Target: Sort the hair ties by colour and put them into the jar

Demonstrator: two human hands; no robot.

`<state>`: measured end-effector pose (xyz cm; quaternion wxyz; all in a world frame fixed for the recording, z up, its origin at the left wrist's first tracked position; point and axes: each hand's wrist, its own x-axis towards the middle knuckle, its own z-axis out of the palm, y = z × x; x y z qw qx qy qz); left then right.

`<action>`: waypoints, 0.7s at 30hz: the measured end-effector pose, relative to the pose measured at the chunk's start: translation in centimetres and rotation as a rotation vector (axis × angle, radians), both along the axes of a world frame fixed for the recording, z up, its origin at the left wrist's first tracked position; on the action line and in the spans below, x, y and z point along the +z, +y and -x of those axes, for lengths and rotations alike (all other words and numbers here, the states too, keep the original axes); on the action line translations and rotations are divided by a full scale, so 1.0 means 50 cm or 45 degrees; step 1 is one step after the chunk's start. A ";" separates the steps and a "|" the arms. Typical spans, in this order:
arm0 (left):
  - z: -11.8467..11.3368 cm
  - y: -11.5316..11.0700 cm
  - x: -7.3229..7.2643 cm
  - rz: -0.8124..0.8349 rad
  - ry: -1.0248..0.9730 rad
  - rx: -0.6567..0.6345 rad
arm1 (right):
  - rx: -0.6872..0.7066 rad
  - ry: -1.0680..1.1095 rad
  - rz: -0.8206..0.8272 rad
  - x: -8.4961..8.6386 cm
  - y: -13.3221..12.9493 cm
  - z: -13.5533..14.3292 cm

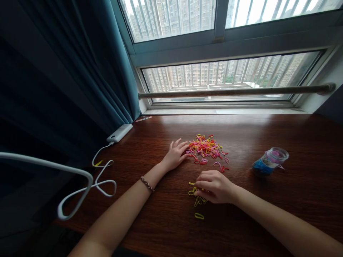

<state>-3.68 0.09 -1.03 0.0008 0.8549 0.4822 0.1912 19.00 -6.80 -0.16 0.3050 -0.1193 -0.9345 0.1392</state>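
A mixed heap of pink, red and yellow rubber bands (205, 146) lies on the dark wooden table. At its left edge rests my left hand (175, 155), fingers spread, with the fingertips touching the outer bands. Closer to me is a smaller group of yellow rubber bands (199, 200), partly covered by my right hand (214, 186). That hand's fingers are curled together and point down at the yellow bands; what sits between the fingertips is hidden. One yellow band (199, 216) lies apart, nearer the front. A few pink and red bands (221, 166) are scattered between heap and right hand.
A glass jar (270, 162) with blue and purple on it stands to the right. At the left are a white power bank (119, 133) and its looping white cable (103, 182). A blue curtain (107, 64) hangs beside the barred window, behind a horizontal rail (233, 92).
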 end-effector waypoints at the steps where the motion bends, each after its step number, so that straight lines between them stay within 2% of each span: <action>1: -0.001 0.000 -0.003 0.030 0.027 0.010 | -0.047 0.027 0.014 0.003 0.002 -0.001; 5: -0.008 -0.003 -0.006 0.060 0.045 0.004 | -0.427 0.196 0.066 0.008 0.033 -0.013; 9: -0.008 -0.002 -0.008 0.006 0.006 -0.009 | -0.709 0.112 0.019 -0.011 0.065 -0.018; 14: -0.006 0.000 -0.009 -0.130 -0.105 -0.023 | -0.789 -0.051 0.009 -0.042 0.077 -0.011; 21: -0.005 0.000 -0.017 -0.229 -0.352 0.108 | -0.782 0.058 0.095 -0.039 0.077 -0.017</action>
